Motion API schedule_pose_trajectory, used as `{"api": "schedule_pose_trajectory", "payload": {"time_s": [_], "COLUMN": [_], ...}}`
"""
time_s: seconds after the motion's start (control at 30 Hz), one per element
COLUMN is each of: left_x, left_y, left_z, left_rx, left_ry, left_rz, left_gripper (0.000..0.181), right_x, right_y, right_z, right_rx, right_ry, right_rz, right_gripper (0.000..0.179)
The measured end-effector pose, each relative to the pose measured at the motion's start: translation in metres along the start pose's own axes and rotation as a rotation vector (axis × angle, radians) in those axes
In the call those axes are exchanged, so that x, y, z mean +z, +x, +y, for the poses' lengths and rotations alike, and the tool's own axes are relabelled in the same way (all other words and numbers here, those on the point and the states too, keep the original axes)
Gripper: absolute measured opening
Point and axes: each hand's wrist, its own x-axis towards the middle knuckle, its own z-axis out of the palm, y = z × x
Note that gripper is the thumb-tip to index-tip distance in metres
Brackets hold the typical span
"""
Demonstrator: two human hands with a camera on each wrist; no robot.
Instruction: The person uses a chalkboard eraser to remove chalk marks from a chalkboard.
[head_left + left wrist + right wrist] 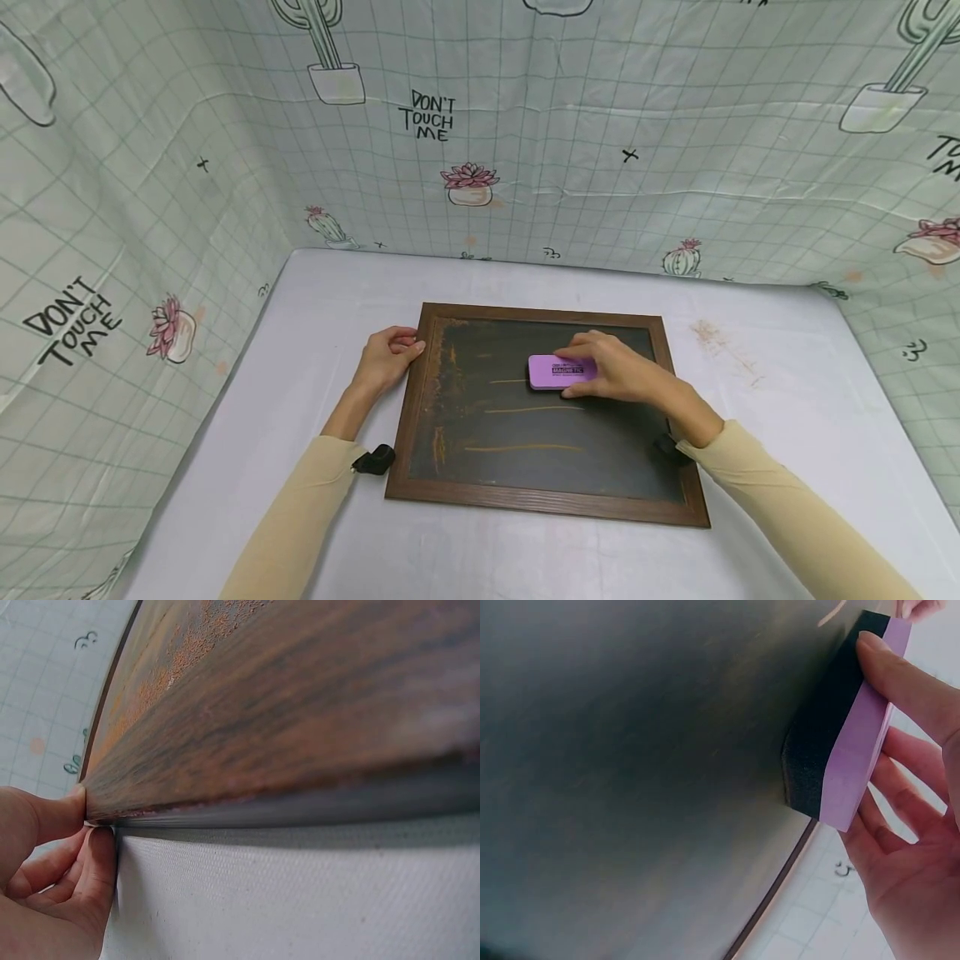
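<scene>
A dark chalkboard (517,467) in a brown wooden frame (547,506) lies on the table. Several orange-yellow chalk lines (522,448) cross its middle, and crumbly orange dust runs down its left side. My right hand (618,371) grips a purple eraser (542,372) by its long sides, thumb on the near side. In the right wrist view the eraser's black felt (832,720) faces the board, right at its surface. My left hand (384,358) pinches the frame's left edge, thumb on top and fingers curled at the side below, as the left wrist view shows.
The white table (345,292) surrounds the board. An orange dust smudge (712,337) marks the table at the right. A checked cloth (570,208) with cactus prints hangs behind and at both sides. Each wrist wears a black camera, the left one (375,460) beside the frame.
</scene>
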Motion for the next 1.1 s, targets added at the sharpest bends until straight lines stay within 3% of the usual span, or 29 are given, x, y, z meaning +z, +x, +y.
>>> {"api": "schedule_pose_trajectory", "payload": {"time_s": [0.23, 1.1], "left_x": [0.000, -0.002], "left_y": [-0.001, -0.001], "left_z": [0.002, -0.001], "left_rx": [-0.018, 0.014], "left_ry": [0.001, -0.010], "left_rz": [0.001, -0.008], "left_gripper": [0.036, 0.035], "right_x": [0.004, 0.023], "right_y": [0.012, 0.048], "right_z": [-0.009, -0.038], "right_rx": [-0.023, -0.064], "right_ry": [0.017, 0.014], "right_rz": [-0.012, -0.063], "right_gripper": [0.056, 0.057]}}
